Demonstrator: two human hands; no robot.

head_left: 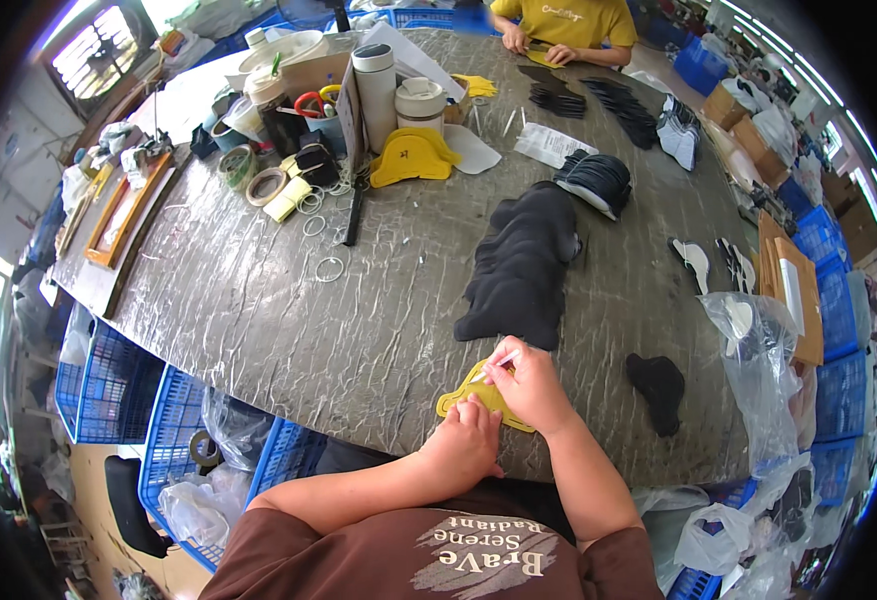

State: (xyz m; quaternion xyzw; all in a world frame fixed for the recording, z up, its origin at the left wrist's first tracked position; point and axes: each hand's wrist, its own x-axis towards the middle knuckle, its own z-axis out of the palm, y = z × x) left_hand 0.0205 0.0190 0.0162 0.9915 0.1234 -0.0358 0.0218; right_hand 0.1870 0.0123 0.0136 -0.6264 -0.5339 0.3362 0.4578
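Note:
In front of me at the table's near edge lies a yellow curved template (485, 394), with a raised or outlined rim. My left hand (465, 437) rests on its near side, fingers lying flat and pressing it to the table. Above its right part, my right hand (530, 388) is closed on a thin white pen (504, 360), the tip down by the template's upper edge. What lies under the template is hidden. Just beyond my hands, a fanned row of black fabric pieces (520, 260) stretches away, and a single black piece (656, 392) lies to the right.
A bundle of dark pieces (598, 182) sits beyond the row. At the far left stand a white bottle (374, 90), tape rolls (265, 186) and a stack of yellow templates (410, 158). Across the table, a person in a yellow shirt (578, 22) works. Blue crates (173, 440) flank the table.

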